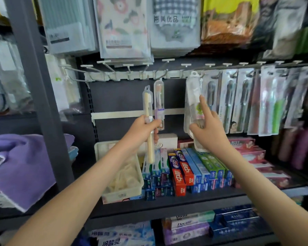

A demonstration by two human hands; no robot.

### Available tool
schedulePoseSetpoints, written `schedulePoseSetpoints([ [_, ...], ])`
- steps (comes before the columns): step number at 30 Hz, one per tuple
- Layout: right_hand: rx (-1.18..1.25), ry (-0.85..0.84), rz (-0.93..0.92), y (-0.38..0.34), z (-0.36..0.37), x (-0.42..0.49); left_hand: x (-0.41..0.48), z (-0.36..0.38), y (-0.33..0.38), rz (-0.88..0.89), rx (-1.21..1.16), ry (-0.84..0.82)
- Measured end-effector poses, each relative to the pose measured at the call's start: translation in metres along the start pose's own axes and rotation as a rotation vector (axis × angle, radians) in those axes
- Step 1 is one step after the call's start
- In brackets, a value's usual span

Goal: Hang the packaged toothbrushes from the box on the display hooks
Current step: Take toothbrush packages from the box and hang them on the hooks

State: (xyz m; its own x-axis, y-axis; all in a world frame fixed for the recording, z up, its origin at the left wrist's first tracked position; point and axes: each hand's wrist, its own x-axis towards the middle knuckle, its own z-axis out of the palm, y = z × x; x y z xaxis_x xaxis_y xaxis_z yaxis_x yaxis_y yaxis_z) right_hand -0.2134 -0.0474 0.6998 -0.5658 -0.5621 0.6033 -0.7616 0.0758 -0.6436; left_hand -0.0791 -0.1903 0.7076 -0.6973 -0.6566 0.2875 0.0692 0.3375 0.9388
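My left hand (pixel 144 130) grips a cream toothbrush in a clear tube package (pixel 148 103), upright, below the row of white display hooks (pixel 149 72). Right beside it a pinkish toothbrush in a clear tube (pixel 158 96) hangs from a hook. My right hand (pixel 207 127) holds a clear toothbrush package (pixel 193 96) whose hanging tab is up at a hook; the index finger points up along its right edge. Several hooks to the left stand bare. The box is not in view.
More carded toothbrushes (pixel 238 100) hang to the right. Below on the shelf (pixel 167 203) lie stacked toothpaste boxes (pixel 183 169) and a white plastic basket (pixel 121 174). Bagged goods (pixel 123 27) hang above. A dark upright post (pixel 37 86) and purple cloth (pixel 25 166) stand at the left.
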Motion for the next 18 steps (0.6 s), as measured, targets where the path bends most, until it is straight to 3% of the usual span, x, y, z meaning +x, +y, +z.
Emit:
schedulePoseSetpoints([
  [5, -0.036, 0.05, 0.025, 0.013, -0.019, 0.011, 0.01, 0.017, 0.002, 0.004, -0.03, 0.017],
  [18, -0.084, -0.04, 0.03, 0.028, -0.038, 0.027, 0.013, 0.042, 0.003, 0.029, 0.035, -0.015],
])
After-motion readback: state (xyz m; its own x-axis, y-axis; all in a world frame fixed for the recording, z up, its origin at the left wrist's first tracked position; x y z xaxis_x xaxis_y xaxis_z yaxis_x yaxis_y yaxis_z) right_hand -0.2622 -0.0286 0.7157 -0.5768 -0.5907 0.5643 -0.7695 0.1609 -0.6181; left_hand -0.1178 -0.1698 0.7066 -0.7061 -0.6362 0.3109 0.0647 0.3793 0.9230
